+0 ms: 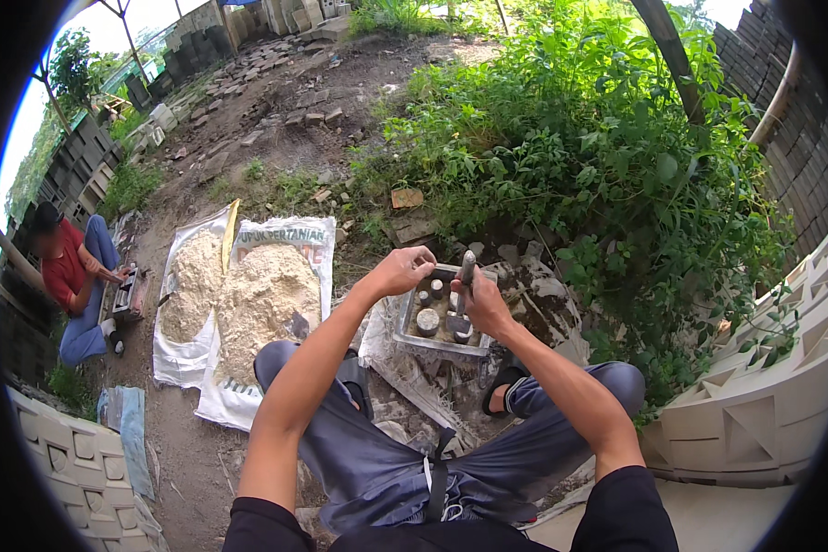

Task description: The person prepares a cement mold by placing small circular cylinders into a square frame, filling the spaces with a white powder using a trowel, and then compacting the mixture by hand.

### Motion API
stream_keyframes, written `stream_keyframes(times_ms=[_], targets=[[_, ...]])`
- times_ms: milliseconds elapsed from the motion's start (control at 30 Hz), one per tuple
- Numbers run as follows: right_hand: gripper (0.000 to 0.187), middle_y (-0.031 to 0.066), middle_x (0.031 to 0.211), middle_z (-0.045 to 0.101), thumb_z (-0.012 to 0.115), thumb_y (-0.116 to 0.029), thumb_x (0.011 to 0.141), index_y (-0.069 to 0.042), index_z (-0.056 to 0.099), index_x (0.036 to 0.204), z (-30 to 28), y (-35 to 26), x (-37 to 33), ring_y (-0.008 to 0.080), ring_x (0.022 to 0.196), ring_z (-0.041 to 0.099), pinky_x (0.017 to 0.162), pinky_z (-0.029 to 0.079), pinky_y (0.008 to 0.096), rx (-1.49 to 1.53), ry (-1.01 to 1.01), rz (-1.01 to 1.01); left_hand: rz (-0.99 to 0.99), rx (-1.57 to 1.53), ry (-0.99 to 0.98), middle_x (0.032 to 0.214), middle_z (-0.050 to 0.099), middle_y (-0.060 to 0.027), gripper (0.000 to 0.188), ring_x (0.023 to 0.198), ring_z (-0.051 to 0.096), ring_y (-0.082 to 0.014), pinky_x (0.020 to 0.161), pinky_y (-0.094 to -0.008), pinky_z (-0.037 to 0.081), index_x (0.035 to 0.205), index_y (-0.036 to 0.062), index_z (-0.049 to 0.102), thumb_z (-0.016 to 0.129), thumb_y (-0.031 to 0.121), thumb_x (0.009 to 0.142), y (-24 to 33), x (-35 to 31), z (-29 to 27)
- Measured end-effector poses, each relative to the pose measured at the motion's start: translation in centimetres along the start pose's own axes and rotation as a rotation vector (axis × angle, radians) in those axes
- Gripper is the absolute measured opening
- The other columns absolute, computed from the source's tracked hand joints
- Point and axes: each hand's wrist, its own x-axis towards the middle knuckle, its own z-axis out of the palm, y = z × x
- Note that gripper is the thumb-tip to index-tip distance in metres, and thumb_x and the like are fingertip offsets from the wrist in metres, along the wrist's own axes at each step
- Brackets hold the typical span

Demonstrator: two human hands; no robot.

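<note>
A square grey mould [403, 324] with raised rims sits on the ground in front of me, between my feet. Several round, dusty pegs [428, 321] of different sizes stand inside it. Over its right part, my right hand [484, 307] is closed round a grey, rounded tool handle [469, 268] that points upward. The tool's lower end is hard to make out. My left hand [405, 270] hovers at the mould's far left corner, fingers bent and pinched together; whatever may be in them is too small to tell.
Pale powder [267, 290] lies heaped on white sacks [313, 230] to the left. Farther left, another person [78, 267] sits handling a similar mould [131, 294]. Dense green plants [561, 156] grow at the right, beside stacked patterned blocks [754, 414]. Broken bricks [407, 198] lie beyond.
</note>
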Motion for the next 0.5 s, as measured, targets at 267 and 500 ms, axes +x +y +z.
stream_keyframes(times_ms=[267,500], targets=[[0.015,0.0224,0.088,0.061,0.058,-0.008,0.089,0.002,0.051,0.098,1.9,1.5,-1.9,0.0403,0.085,0.059,0.072,0.045,0.0427,0.033,0.007,0.053,-0.278,0.669,-0.730,0.119,0.059,-0.0194,0.052,0.111,0.055,-0.0350,0.093,-0.0422,0.045,0.126,0.0059,0.052,0.056,0.040,0.087,-3.5,0.0,4.2],[0.008,0.0162,0.083,0.059,0.053,-0.007,0.093,-0.002,0.051,0.099,3.5,5.8,-5.1,0.0279,0.077,0.058,0.073,0.046,0.0351,0.040,-0.070,0.163,-0.085,0.557,-0.375,0.117,0.058,-0.0173,0.040,0.109,0.055,-0.0346,0.093,-0.0437,0.045,0.121,0.0063,0.053,0.052,0.033,0.092,1.6,2.5,-0.5]])
